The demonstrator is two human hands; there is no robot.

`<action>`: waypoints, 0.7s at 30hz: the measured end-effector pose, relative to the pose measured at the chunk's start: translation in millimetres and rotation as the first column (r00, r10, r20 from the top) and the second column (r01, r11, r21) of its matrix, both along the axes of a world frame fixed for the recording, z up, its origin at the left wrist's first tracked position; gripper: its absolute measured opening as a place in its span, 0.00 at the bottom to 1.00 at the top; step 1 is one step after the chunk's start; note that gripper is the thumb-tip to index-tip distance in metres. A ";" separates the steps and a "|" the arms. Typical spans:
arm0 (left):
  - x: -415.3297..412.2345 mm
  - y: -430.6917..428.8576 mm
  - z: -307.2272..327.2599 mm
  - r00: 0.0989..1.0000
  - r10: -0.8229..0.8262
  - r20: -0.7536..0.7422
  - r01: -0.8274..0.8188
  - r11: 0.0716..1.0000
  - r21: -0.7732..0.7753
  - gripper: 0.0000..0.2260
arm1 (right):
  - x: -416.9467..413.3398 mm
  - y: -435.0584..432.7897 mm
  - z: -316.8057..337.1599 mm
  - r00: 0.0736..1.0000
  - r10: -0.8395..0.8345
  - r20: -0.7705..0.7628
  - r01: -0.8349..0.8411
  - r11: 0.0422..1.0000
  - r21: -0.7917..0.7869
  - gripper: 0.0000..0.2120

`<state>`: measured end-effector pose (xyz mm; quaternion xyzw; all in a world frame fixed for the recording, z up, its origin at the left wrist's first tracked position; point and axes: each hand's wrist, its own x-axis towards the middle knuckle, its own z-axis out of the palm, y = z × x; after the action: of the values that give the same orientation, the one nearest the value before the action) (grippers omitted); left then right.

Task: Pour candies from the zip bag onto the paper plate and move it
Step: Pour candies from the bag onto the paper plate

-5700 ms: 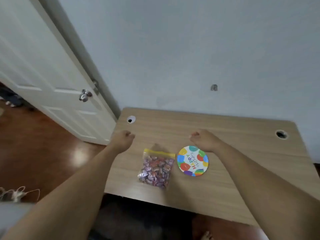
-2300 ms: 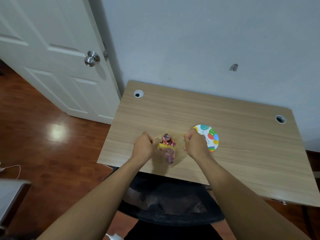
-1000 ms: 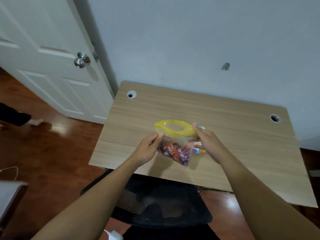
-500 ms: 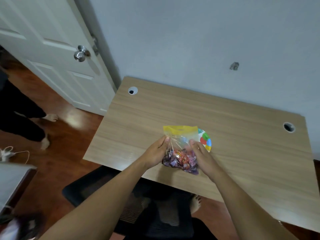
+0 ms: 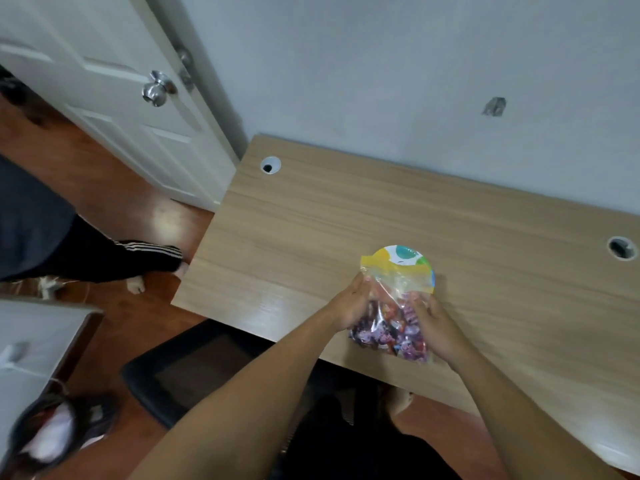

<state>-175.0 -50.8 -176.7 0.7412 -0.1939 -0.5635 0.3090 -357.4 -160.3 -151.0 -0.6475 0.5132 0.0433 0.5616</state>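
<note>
I hold a clear zip bag (image 5: 391,320) with a yellow top strip above the desk, both hands on it. My left hand (image 5: 349,306) grips its left side and my right hand (image 5: 436,330) grips its right side. The bag is full of purple and red wrapped candies (image 5: 388,336), which sit in its lower part. The bag's yellow mouth tilts away from me over the colourful paper plate (image 5: 405,252). The plate lies on the wooden desk (image 5: 311,220) and is mostly hidden behind the bag.
The desk has cable holes at the far left (image 5: 270,165) and far right (image 5: 621,248). A black chair (image 5: 194,368) stands below the desk's near edge. Another person's leg (image 5: 114,258) stands on the floor to the left, near a white door (image 5: 114,98).
The zip bag was lifted off the desk, opened at the top, and now tilts forward with its mouth over the plate. A person has walked in at the left.
</note>
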 end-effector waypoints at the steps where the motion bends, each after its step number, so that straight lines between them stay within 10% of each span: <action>1: -1.8 -1.5 1.0 1.000 0.000 0.011 -0.001 1.000 0.011 0.39 | -1.1 -2.0 -5.1 1.000 0.010 -0.003 -0.010 1.000 -0.006 0.24; 21: -11.0 -18.4 -4.4 0.998 -0.049 -0.028 0.051 0.993 0.106 0.27 | -6.5 -9.8 -13.4 0.997 0.072 -0.024 -0.071 0.997 0.025 0.15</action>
<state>-186.0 -69.2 -181.2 0.7444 -0.1783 -0.5899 0.2572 -363.9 -170.1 -164.4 -0.6579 0.4962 0.0776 0.5612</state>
